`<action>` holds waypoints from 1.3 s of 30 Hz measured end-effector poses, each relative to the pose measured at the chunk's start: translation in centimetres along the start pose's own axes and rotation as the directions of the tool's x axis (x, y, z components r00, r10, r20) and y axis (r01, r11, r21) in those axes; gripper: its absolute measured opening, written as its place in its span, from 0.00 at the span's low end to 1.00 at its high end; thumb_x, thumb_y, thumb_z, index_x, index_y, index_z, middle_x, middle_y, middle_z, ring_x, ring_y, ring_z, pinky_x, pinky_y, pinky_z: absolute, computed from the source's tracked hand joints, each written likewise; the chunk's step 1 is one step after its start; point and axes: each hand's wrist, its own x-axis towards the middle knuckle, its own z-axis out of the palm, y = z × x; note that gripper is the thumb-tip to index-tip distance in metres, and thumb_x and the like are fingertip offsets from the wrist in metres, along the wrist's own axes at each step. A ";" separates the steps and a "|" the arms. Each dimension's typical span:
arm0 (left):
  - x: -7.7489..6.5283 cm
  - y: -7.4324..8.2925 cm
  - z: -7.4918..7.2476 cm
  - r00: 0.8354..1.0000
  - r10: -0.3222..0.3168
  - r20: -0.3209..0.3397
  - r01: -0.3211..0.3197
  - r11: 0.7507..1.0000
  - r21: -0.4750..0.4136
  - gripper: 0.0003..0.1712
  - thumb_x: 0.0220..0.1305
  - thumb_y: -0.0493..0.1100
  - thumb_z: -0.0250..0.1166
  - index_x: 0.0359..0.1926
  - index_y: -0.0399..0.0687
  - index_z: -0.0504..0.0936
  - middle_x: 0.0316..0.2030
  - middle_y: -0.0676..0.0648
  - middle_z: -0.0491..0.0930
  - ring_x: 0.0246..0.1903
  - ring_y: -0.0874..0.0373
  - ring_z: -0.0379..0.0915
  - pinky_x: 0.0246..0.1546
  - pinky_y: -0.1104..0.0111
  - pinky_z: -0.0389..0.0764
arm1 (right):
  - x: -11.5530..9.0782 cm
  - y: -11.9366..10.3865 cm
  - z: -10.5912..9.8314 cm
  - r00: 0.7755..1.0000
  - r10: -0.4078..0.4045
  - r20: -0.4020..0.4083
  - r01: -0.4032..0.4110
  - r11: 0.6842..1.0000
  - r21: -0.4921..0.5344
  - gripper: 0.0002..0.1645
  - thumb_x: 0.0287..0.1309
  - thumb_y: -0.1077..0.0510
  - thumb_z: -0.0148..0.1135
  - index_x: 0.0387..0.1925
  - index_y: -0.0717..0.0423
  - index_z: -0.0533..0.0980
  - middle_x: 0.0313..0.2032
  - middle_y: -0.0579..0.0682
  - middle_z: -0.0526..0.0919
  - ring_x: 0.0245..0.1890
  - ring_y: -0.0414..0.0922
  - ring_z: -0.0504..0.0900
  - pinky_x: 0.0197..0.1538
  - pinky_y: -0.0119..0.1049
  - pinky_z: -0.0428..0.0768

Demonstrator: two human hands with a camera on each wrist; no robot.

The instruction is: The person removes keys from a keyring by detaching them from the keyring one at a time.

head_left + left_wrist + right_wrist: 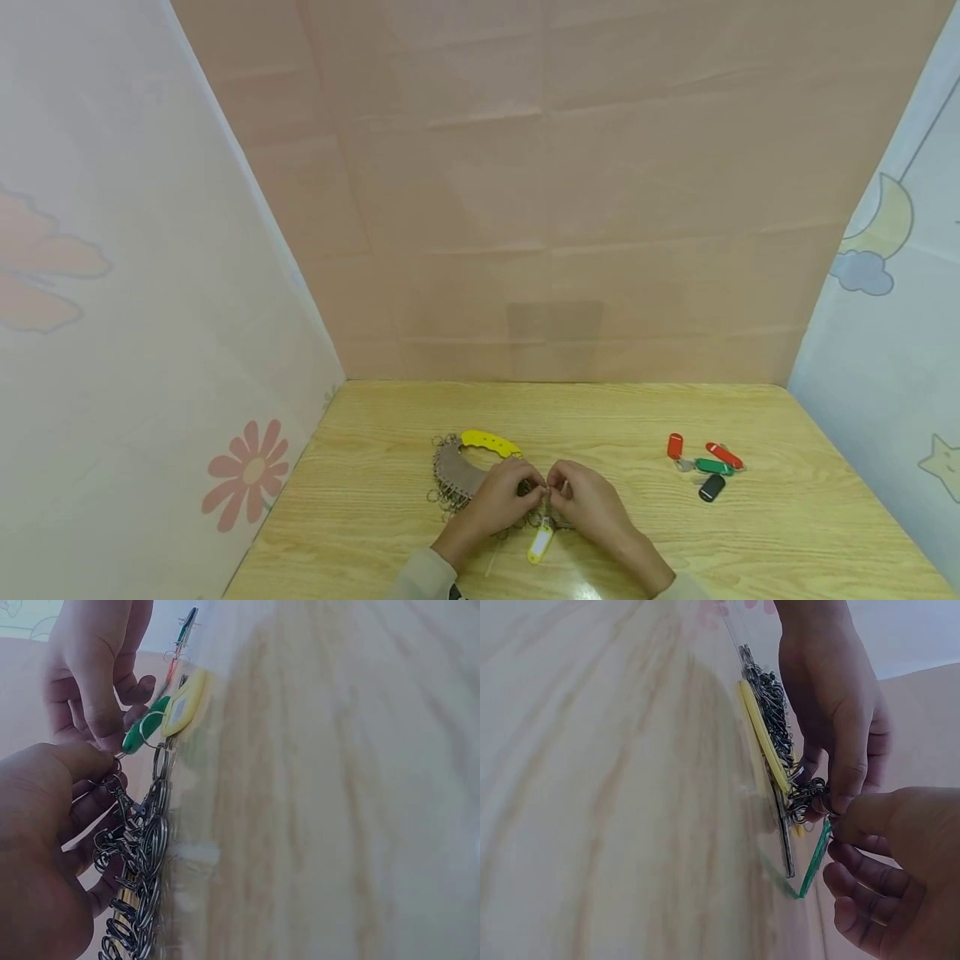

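Note:
A crescent-shaped grey-brown key holder with a yellow handle lies on the table, many metal rings and clasps along its edge. At its right end my left hand pinches one of the small metal rings. My right hand meets it fingertip to fingertip, thumb and forefinger pinching the ring of a green key tag. That tag hangs just below the fingertips in the right wrist view. A yellow key tag with a white label lies just in front of the hands, its ring among the others.
Toward the right of the table lie two red key tags, a green key tag and a black key tag, close together. Cloth-covered walls stand behind and on both sides of the wooden table.

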 end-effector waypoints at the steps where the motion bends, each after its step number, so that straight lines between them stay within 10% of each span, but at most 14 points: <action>1: 0.0 0.0 0.0 1.000 -0.004 -0.001 0.004 1.000 0.002 0.03 0.74 0.45 0.69 0.44 0.58 0.90 0.41 0.61 0.87 0.45 0.70 0.76 0.53 0.68 0.77 | 0.0 -0.1 0.0 1.000 0.000 0.000 0.000 1.000 0.003 0.14 0.59 0.64 0.76 0.32 0.43 0.80 0.31 0.34 0.80 0.26 0.28 0.71 0.28 0.26 0.72; 39: 0.1 0.2 0.1 0.999 -0.030 0.030 0.031 0.999 -0.020 0.06 0.76 0.48 0.67 0.45 0.58 0.91 0.42 0.62 0.88 0.43 0.72 0.74 0.51 0.67 0.74 | 0.3 -0.3 0.1 0.998 0.049 -0.025 -0.046 0.995 0.090 0.08 0.63 0.65 0.71 0.34 0.49 0.80 0.27 0.38 0.82 0.17 0.30 0.68 0.20 0.25 0.67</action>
